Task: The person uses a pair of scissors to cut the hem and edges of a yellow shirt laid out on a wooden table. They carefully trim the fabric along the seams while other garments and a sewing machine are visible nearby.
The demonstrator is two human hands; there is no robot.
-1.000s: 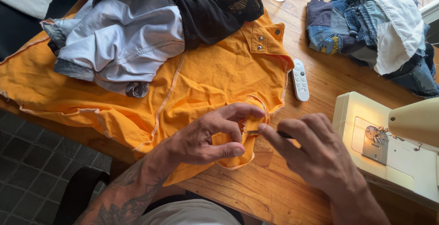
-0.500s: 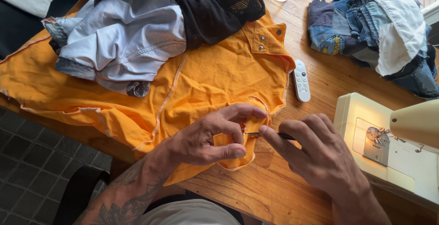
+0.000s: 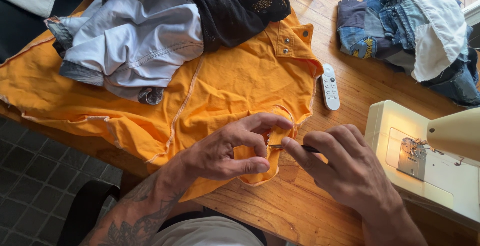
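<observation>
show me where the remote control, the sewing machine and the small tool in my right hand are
remote control [image 3: 329, 86], head view, middle of its white body.
sewing machine [image 3: 390, 126], head view, cream base.
small tool [image 3: 276, 146], head view, metal tip beside the fingers.

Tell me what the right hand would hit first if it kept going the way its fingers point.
The right hand points left with a thin tool; first comes the pinched fold of orange shirt, then the left hand holding it. Depth looks close.

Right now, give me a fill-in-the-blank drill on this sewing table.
1. The left hand pinches the edge of the ____ fabric.
2. The right hand holds a thin dark tool whose tip touches the ____.
3. The white remote lies on the wooden ____.
4. The cream-coloured machine stands on the person's ____ side.

Missing words: orange; fabric; table; right
</observation>
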